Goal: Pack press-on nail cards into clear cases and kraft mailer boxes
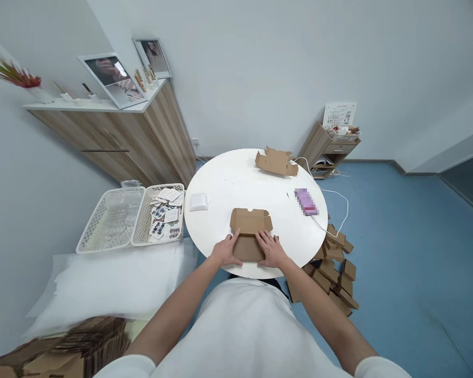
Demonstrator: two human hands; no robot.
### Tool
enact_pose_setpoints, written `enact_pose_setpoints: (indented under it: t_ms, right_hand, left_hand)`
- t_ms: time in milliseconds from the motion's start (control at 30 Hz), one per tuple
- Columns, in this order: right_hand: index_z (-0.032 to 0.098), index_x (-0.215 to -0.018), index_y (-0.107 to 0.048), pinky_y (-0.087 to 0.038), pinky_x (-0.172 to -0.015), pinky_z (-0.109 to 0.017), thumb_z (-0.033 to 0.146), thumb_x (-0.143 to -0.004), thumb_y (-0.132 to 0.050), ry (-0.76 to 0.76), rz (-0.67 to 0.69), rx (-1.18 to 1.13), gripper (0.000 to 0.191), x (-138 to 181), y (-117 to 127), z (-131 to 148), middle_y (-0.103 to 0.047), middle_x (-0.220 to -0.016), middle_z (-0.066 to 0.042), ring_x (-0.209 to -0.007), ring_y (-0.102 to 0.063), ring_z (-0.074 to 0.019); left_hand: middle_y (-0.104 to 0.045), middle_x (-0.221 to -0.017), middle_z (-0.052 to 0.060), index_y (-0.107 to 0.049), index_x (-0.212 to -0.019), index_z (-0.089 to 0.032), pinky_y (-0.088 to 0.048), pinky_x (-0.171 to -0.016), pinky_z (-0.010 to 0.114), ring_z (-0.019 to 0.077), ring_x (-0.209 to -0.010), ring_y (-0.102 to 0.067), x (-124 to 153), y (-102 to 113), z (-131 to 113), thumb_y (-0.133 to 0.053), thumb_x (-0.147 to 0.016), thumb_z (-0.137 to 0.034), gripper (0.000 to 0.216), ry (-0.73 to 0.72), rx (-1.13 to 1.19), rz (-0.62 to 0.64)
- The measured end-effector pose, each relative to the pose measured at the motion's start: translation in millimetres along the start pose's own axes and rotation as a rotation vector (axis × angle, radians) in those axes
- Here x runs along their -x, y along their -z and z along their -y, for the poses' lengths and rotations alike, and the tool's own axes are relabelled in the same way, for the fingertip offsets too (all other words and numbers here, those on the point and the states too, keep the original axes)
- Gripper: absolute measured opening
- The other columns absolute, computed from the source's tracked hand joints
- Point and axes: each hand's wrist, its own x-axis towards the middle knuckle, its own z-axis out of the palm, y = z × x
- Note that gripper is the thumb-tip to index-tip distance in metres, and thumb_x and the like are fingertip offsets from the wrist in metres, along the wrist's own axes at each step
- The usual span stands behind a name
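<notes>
A brown cardboard box (249,248) stands near the front edge of the round white table (220,178), its flapped lid (250,220) raised and leaning away from me. My left hand (225,250) holds the box's left side, fingers at the rear corner and thumb at the front. On the other side, my right hand (271,249) grips the right wall in the same way, its fingers reaching over the rear corner. Farther back on the table lies an unfolded cardboard blank (276,161).
Left on the table is a small white stack (199,202); right is a blurred purple object (306,201) with a white cable (341,195). Two white baskets (137,226) stand at the left. Folded boxes (331,278) are piled on the floor at right.
</notes>
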Motion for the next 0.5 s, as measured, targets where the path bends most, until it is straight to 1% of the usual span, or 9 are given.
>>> enact_pose_setpoints:
  t_ms: [67,133,200,267,300,367,433,500]
  right_hand:
    - [0.023,-0.137,-0.004,-0.006,-0.101,-0.052,0.057,-0.050,-0.065,0.007,-0.019,-0.034,0.112,1.6,2.0,-0.4,-0.006,-0.144,-0.010,-0.131,0.002,-0.0323]
    - [0.024,-0.137,-0.009,-0.003,-0.101,-0.053,0.057,-0.053,-0.063,-0.054,-0.116,-0.103,0.105,6.3,1.6,-3.8,-0.006,-0.144,-0.009,-0.131,0.002,-0.0324]
    - [0.023,-0.136,-0.013,-0.005,-0.101,-0.053,0.055,-0.060,-0.058,-0.229,-0.287,-0.235,0.094,13.5,-2.7,-10.3,-0.008,-0.144,-0.009,-0.131,-0.002,-0.0321]
    - [0.020,-0.136,-0.014,-0.018,-0.100,-0.049,0.050,-0.067,-0.052,-0.435,-0.418,-0.469,0.085,21.1,-10.4,-18.4,-0.014,-0.142,-0.012,-0.130,-0.014,-0.0305]
    - [0.018,-0.136,-0.012,-0.026,-0.097,-0.046,0.046,-0.069,-0.050,-0.515,-0.442,-0.617,0.082,24.4,-14.7,-22.3,-0.019,-0.141,-0.014,-0.127,-0.023,-0.0291]
    - [0.016,-0.136,-0.013,-0.039,-0.088,-0.038,0.037,-0.069,-0.049,-0.601,-0.423,-0.899,0.079,29.0,-22.0,-28.4,-0.032,-0.134,-0.015,-0.116,-0.042,-0.0253]
    - [0.016,-0.132,-0.024,-0.044,-0.080,-0.033,0.028,-0.066,-0.048,-0.616,-0.391,-1.071,0.071,30.6,-25.1,-31.5,-0.044,-0.126,-0.013,-0.103,-0.052,-0.0218]
    - [0.016,-0.122,-0.042,-0.045,-0.076,-0.031,0.022,-0.064,-0.044,-0.585,-0.405,-1.134,0.058,30.5,-22.6,-31.8,-0.053,-0.116,-0.010,-0.094,-0.056,-0.0200]
  left_hand:
    - [-0.044,-0.115,0.011,-0.002,-0.136,-0.027,-0.043,-0.074,0.034,0.0295,-0.097,-0.052,-5.7,2.8,-4.1,-0.070,-0.042,-0.055,0.120,0.026,-0.023,0.045]
    - [-0.043,-0.116,0.011,0.000,-0.136,-0.027,-0.042,-0.074,0.034,0.0295,-0.099,-0.052,-10.3,2.2,-6.4,-0.069,-0.044,-0.054,0.118,0.052,-0.010,0.053]
    - [-0.044,-0.115,0.011,0.000,-0.136,-0.028,-0.042,-0.075,0.034,0.0294,-0.098,-0.052,-12.4,-0.1,-6.3,-0.069,-0.045,-0.054,0.117,0.060,0.010,0.054]
    - [-0.044,-0.114,0.010,-0.001,-0.136,-0.029,-0.042,-0.075,0.035,0.0292,-0.097,-0.053,-12.6,-2.3,-4.6,-0.069,-0.045,-0.054,0.116,0.060,0.026,0.051]
    - [-0.044,-0.113,0.010,-0.001,-0.136,-0.029,-0.042,-0.075,0.035,0.0290,-0.097,-0.053,-12.3,-3.1,-3.7,-0.068,-0.045,-0.054,0.115,0.061,0.034,0.050]
    - [-0.044,-0.113,0.009,-0.002,-0.136,-0.029,-0.041,-0.075,0.034,0.0288,-0.098,-0.052,-12.1,-4.0,-2.3,-0.068,-0.046,-0.054,0.114,0.070,0.048,0.045]
    - [-0.044,-0.114,0.010,-0.003,-0.136,-0.029,-0.041,-0.076,0.034,0.0288,-0.100,-0.052,-12.6,-4.0,-2.2,-0.068,-0.047,-0.054,0.113,0.082,0.061,0.038]
    - [-0.044,-0.114,0.010,-0.004,-0.135,-0.029,-0.041,-0.076,0.034,0.0289,-0.100,-0.051,-13.6,-3.7,-3.1,-0.068,-0.047,-0.053,0.112,0.092,0.068,0.034]
